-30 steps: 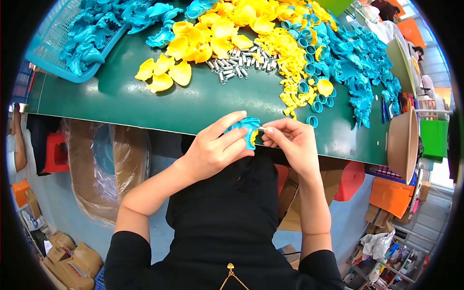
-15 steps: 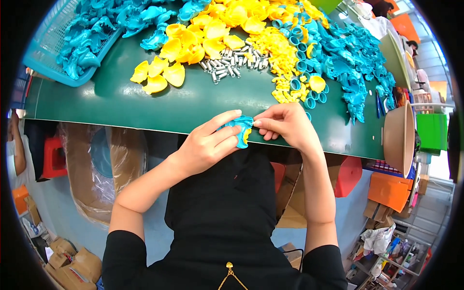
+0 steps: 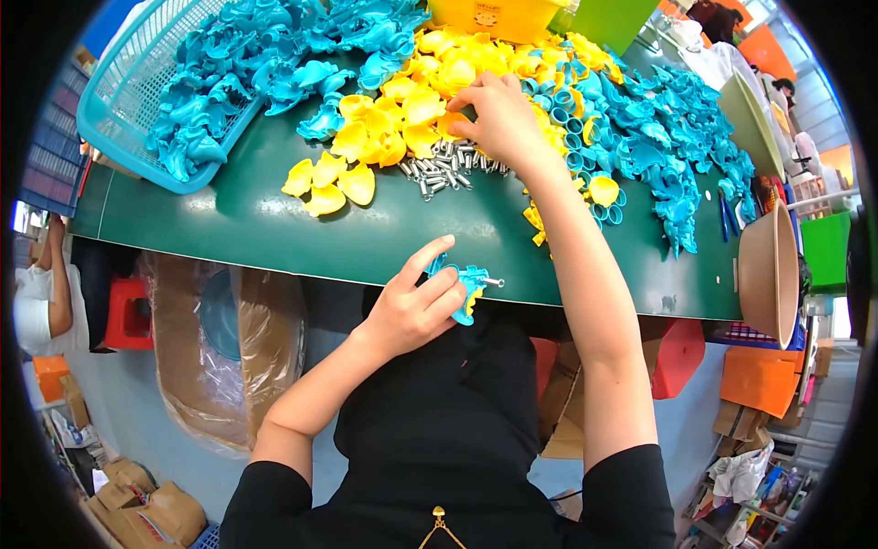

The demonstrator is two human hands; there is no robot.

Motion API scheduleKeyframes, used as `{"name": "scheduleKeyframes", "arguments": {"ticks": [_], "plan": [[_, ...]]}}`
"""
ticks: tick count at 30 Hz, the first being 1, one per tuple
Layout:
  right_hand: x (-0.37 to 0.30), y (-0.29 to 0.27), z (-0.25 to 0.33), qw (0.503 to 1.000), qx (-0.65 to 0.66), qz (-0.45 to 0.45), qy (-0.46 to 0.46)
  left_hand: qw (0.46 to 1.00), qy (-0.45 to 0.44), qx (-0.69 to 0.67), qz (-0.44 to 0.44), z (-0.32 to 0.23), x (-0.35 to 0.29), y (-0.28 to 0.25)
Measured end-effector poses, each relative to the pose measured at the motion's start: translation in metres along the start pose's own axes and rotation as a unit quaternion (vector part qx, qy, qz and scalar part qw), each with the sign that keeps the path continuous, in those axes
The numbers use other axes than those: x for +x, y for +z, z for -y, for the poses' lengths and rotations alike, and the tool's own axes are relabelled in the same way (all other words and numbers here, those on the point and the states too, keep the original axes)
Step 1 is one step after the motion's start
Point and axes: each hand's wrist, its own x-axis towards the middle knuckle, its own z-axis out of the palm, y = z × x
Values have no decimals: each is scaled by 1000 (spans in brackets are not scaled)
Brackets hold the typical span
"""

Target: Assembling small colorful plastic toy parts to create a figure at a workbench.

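At the table's front edge my left hand (image 3: 418, 306) is closed around a blue moulded plastic part (image 3: 465, 314) with a small yellow piece in it. A slim silver piece (image 3: 495, 282), like a spring, sticks out of its right side. My right hand (image 3: 501, 123) is stretched over the heap of yellow plastic shells (image 3: 453, 73), thumb and forefinger apart. Nothing shows between its fingers; whether the fingertips touch a shell I cannot tell. Just below that hand lies a pile of small silver springs (image 3: 441, 174).
A blue basket (image 3: 96, 119) with blue parts stands far left. Blue rings (image 3: 615, 216) and a heap of blue parts (image 3: 672, 137) lie to the right. Behind are a yellow bin (image 3: 498, 20) and a green bin (image 3: 608, 23). A tan basin (image 3: 768, 274) stands at the right edge.
My right hand has left the blue part and moved up and away to the yellow shells. The silver piece now shows sticking out of the blue part, which my left hand still holds.
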Motion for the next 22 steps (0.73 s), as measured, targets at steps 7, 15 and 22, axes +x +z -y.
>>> {"name": "scheduleKeyframes", "arguments": {"ticks": [7, 15, 22], "plan": [[-60, -41, 30, 964, 240, -100, 54, 990, -44, 111, -80, -16, -5, 0], [-158, -27, 76, 968, 229, -98, 27, 996, -48, 65, -41, -16, 0, -6], [-164, -21, 82, 973, 192, -128, 28, 997, -42, 59, -41, -15, -2, -6]]}}
